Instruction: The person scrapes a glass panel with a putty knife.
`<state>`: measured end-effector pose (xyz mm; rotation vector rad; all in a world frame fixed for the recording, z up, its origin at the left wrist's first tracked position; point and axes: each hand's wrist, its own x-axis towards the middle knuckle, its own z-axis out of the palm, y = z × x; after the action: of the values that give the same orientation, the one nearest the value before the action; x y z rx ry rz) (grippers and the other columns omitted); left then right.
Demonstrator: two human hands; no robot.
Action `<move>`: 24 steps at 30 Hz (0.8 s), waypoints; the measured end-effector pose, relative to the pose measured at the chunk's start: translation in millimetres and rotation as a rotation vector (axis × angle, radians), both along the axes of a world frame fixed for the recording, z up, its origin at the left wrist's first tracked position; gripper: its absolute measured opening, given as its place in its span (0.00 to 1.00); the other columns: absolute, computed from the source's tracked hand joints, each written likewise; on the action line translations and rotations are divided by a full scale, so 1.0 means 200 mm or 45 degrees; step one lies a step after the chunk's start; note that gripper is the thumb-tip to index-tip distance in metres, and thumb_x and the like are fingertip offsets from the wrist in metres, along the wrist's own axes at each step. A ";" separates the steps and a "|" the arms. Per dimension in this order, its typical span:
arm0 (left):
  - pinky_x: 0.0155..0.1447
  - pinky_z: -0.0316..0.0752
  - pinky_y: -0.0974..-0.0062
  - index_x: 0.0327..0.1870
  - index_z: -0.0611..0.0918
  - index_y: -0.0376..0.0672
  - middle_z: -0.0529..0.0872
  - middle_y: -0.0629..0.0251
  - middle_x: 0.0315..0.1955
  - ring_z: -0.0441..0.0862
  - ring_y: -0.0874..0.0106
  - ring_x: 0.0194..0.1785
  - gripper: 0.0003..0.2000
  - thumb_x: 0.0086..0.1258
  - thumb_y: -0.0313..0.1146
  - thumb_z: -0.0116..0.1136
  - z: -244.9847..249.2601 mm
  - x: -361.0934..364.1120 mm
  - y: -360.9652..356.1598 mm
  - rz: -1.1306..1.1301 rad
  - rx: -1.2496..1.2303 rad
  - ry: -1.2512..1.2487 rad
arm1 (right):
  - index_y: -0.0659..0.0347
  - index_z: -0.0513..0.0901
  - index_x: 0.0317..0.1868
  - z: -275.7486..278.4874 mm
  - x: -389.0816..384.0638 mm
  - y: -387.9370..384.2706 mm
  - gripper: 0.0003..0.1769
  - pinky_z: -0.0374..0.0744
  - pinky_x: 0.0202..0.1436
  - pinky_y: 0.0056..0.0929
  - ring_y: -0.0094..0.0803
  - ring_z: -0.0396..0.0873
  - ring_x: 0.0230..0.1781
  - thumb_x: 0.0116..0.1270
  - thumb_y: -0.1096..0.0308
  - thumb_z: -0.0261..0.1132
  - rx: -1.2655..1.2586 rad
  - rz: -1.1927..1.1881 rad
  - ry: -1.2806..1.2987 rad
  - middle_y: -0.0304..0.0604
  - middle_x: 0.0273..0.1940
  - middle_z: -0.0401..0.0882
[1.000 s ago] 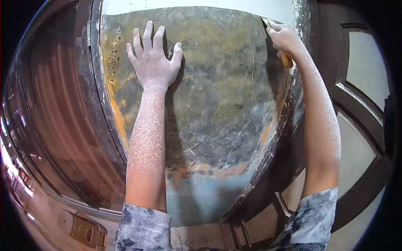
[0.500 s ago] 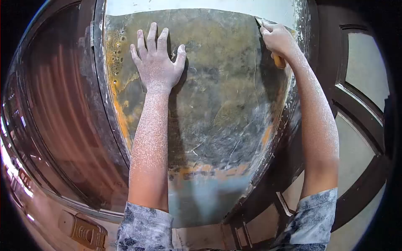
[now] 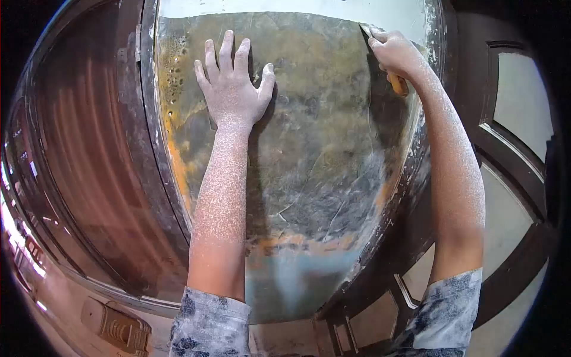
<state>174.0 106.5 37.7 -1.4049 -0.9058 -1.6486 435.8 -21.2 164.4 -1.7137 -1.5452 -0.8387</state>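
Head view: mottled panel [image 3: 309,119], worn grey-brown, fills the centre of the frame from near the top down to a blue-grey zone at lower centre. Orange patches along its left side and across its lower part; fine cracks below centre. Dark panelled woodwork [image 3: 449,131] with pale insets occupies the right side; a dark reddish glossy surface [image 3: 89,149] takes up the left. White strip [image 3: 285,6] crosses the top edge, meeting the mottled area along a slightly curved line. Brown chair [image 3: 125,327], lower left.

Both forearms dusted white, rising from the bottom edge; sleeves blotched grey and white.

Left hand [image 3: 238,92], upper left of centre: fingers spread wide, palm down against the mottled panel, grasping nothing. Right hand [image 3: 395,56], upper right: fingers closed around a scraper [image 3: 399,86], orange-brown handle end protruding below the fist. Its thin blade points up and left, tip at the border of white and mottled areas. Exact blade contact: cannot tell.
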 end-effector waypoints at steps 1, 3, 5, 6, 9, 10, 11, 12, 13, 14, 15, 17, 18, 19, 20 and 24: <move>0.83 0.44 0.41 0.74 0.70 0.56 0.62 0.65 0.78 0.52 0.54 0.83 0.31 0.72 0.57 0.55 0.00 0.00 0.00 0.002 0.005 0.001 | 0.56 0.81 0.67 -0.01 -0.01 -0.02 0.23 0.83 0.48 0.40 0.40 0.87 0.33 0.79 0.56 0.56 0.023 -0.015 -0.043 0.54 0.38 0.88; 0.84 0.43 0.41 0.74 0.70 0.56 0.62 0.65 0.78 0.52 0.55 0.83 0.31 0.72 0.57 0.54 -0.01 0.00 0.01 0.019 -0.016 0.011 | 0.56 0.79 0.69 0.01 0.00 -0.05 0.24 0.84 0.50 0.40 0.40 0.87 0.34 0.79 0.57 0.56 -0.038 0.048 -0.016 0.55 0.41 0.89; 0.84 0.43 0.41 0.74 0.70 0.56 0.61 0.65 0.78 0.52 0.55 0.83 0.31 0.72 0.57 0.54 -0.02 0.00 0.00 0.009 -0.015 0.007 | 0.55 0.78 0.70 -0.02 0.00 -0.01 0.24 0.84 0.48 0.40 0.40 0.86 0.32 0.79 0.57 0.56 0.052 0.071 -0.134 0.53 0.39 0.88; 0.84 0.43 0.42 0.73 0.70 0.56 0.61 0.65 0.78 0.52 0.55 0.83 0.30 0.73 0.57 0.54 -0.01 0.00 0.00 0.001 -0.014 0.004 | 0.54 0.77 0.71 -0.03 0.00 0.01 0.25 0.84 0.46 0.40 0.39 0.86 0.31 0.79 0.57 0.57 0.143 0.097 -0.250 0.52 0.37 0.87; 0.83 0.44 0.42 0.73 0.71 0.56 0.62 0.64 0.78 0.52 0.55 0.83 0.30 0.73 0.57 0.55 -0.01 0.00 0.00 0.001 0.004 0.005 | 0.54 0.76 0.72 -0.01 -0.08 -0.06 0.25 0.83 0.50 0.42 0.41 0.86 0.38 0.79 0.57 0.57 0.011 0.161 0.058 0.53 0.40 0.88; 0.83 0.44 0.43 0.72 0.72 0.56 0.64 0.63 0.77 0.53 0.54 0.82 0.29 0.73 0.56 0.56 -0.02 0.00 0.00 0.002 0.025 0.009 | 0.53 0.76 0.73 -0.01 -0.10 -0.08 0.26 0.82 0.52 0.43 0.43 0.87 0.41 0.79 0.57 0.57 -0.057 0.187 0.214 0.53 0.42 0.88; 0.83 0.43 0.43 0.72 0.71 0.56 0.64 0.64 0.77 0.53 0.55 0.83 0.29 0.73 0.56 0.55 -0.02 0.00 0.00 -0.012 0.023 0.005 | 0.52 0.76 0.73 0.01 -0.05 -0.05 0.25 0.82 0.55 0.44 0.44 0.87 0.42 0.79 0.57 0.56 -0.091 0.146 0.130 0.54 0.45 0.89; 0.83 0.43 0.43 0.72 0.71 0.56 0.64 0.64 0.77 0.53 0.55 0.83 0.29 0.73 0.56 0.55 -0.03 0.00 -0.01 -0.013 0.027 0.003 | 0.52 0.76 0.73 -0.01 -0.04 -0.02 0.25 0.82 0.55 0.44 0.44 0.87 0.42 0.79 0.57 0.56 -0.088 0.145 0.128 0.54 0.45 0.89; 0.83 0.43 0.44 0.72 0.71 0.56 0.64 0.64 0.77 0.53 0.55 0.83 0.29 0.73 0.56 0.55 -0.03 0.00 -0.01 -0.014 0.014 0.004 | 0.52 0.77 0.72 -0.03 -0.03 0.01 0.25 0.82 0.54 0.44 0.45 0.87 0.41 0.79 0.57 0.56 0.073 0.126 -0.048 0.53 0.43 0.89; 0.83 0.43 0.44 0.73 0.71 0.56 0.64 0.64 0.77 0.53 0.56 0.83 0.29 0.74 0.56 0.55 -0.03 -0.01 -0.01 -0.014 0.002 0.006 | 0.51 0.77 0.72 -0.04 -0.05 0.02 0.25 0.82 0.53 0.45 0.45 0.86 0.39 0.78 0.56 0.56 0.235 0.108 -0.222 0.53 0.42 0.89; 0.84 0.43 0.44 0.73 0.71 0.55 0.64 0.64 0.78 0.53 0.55 0.83 0.30 0.73 0.55 0.56 -0.03 -0.01 -0.01 -0.019 -0.006 0.010 | 0.53 0.78 0.71 0.00 -0.06 0.01 0.25 0.81 0.56 0.45 0.48 0.87 0.45 0.78 0.55 0.56 0.045 0.019 -0.121 0.56 0.47 0.89; 0.84 0.42 0.44 0.73 0.71 0.55 0.63 0.64 0.78 0.53 0.55 0.83 0.30 0.73 0.55 0.56 -0.04 -0.01 -0.01 -0.018 -0.018 0.017 | 0.55 0.80 0.66 -0.01 -0.08 -0.01 0.23 0.81 0.59 0.46 0.51 0.86 0.49 0.77 0.57 0.54 0.027 0.068 -0.033 0.57 0.50 0.87; 0.84 0.42 0.44 0.73 0.71 0.55 0.63 0.64 0.78 0.53 0.55 0.83 0.30 0.72 0.55 0.57 -0.04 -0.01 -0.01 -0.017 -0.023 0.020 | 0.56 0.83 0.62 -0.02 -0.10 -0.03 0.22 0.81 0.61 0.46 0.54 0.84 0.54 0.76 0.59 0.52 0.016 0.116 0.049 0.59 0.53 0.85; 0.84 0.43 0.43 0.72 0.72 0.55 0.62 0.64 0.78 0.52 0.55 0.83 0.30 0.72 0.55 0.57 -0.04 -0.01 -0.02 -0.039 -0.024 0.021 | 0.56 0.83 0.62 -0.04 -0.12 -0.03 0.22 0.81 0.62 0.47 0.55 0.85 0.54 0.76 0.59 0.52 0.048 0.087 -0.054 0.59 0.53 0.85; 0.84 0.44 0.42 0.71 0.73 0.55 0.62 0.65 0.78 0.51 0.55 0.83 0.29 0.71 0.55 0.56 -0.05 -0.01 -0.02 -0.065 -0.020 0.018 | 0.55 0.84 0.61 -0.05 -0.13 -0.02 0.22 0.81 0.62 0.48 0.55 0.85 0.54 0.76 0.58 0.52 0.086 0.051 -0.161 0.60 0.54 0.85; 0.84 0.45 0.43 0.71 0.73 0.55 0.61 0.64 0.78 0.51 0.55 0.83 0.29 0.71 0.54 0.57 -0.07 -0.02 -0.02 -0.049 -0.021 0.032 | 0.58 0.85 0.59 -0.02 -0.16 0.03 0.22 0.81 0.63 0.48 0.55 0.86 0.52 0.76 0.58 0.52 0.060 0.049 -0.020 0.60 0.54 0.85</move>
<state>169.8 103.4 23.7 -1.4596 -0.8852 -1.6513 404.7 -15.5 160.3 -1.6424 -1.5517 -0.8639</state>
